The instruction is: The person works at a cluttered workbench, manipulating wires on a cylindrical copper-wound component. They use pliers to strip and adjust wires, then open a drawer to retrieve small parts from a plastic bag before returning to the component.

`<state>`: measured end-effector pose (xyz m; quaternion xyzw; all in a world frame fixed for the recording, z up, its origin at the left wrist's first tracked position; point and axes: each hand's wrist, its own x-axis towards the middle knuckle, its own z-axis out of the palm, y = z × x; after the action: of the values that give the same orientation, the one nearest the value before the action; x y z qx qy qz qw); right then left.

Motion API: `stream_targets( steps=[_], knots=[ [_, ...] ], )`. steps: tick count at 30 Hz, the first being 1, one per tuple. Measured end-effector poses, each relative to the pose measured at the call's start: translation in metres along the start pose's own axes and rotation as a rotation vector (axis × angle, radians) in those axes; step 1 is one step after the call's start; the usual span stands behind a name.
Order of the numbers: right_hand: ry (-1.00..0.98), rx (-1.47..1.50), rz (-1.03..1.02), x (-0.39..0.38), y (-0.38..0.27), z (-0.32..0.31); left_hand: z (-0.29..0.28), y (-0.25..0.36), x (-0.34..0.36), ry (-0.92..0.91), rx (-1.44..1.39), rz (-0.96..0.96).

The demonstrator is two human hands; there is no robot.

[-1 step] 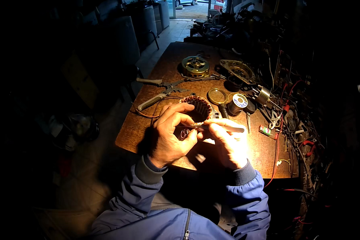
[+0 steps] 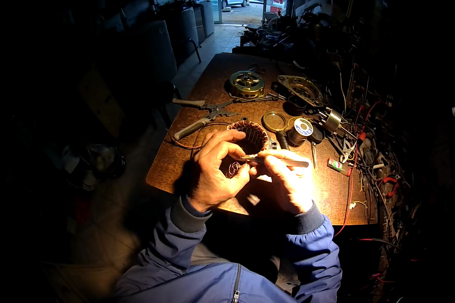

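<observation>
A ring-shaped motor stator with copper windings laced round its rim stands on the wooden table in front of me. My left hand curls round its near left side, with fingers at the rim and the thumb below. Thin reddish wire loops out beneath those fingers. Slim metal tweezers lie pinched in my right hand, their pointed end directed left at the stator's near edge. Both hands meet there, so the exact contact at the tip is too small to make out.
Beyond the stator lie long-handled pliers, a magnifying glass and a wire spool. Farther back sit a round brass-coloured cover and a metal housing. A rotor and tangled cables crowd the right edge.
</observation>
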<state>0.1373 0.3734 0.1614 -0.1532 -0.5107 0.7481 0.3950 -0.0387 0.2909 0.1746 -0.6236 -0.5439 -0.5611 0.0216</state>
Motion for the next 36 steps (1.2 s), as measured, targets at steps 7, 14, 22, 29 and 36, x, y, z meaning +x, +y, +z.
stream_targets(
  steps=[7,14,22,29,36],
  knots=[
    [0.019,-0.043,-0.037,-0.001,0.001,0.002,0.001,-0.006,-0.001,0.022,-0.009,0.023],
    [0.01,-0.112,-0.063,-0.003,-0.003,0.007,0.001,-0.009,-0.003,0.016,-0.065,-0.004],
    [0.003,-0.244,-0.089,-0.006,-0.004,0.006,-0.002,-0.008,-0.003,-0.024,-0.107,-0.057],
    [-0.012,-0.314,-0.192,-0.01,-0.006,0.005,-0.009,-0.018,-0.007,-0.055,-0.221,-0.107],
    [-0.021,-0.419,-0.387,-0.005,0.009,0.008,-0.01,-0.015,-0.006,-0.084,-0.236,-0.145]
  ],
)
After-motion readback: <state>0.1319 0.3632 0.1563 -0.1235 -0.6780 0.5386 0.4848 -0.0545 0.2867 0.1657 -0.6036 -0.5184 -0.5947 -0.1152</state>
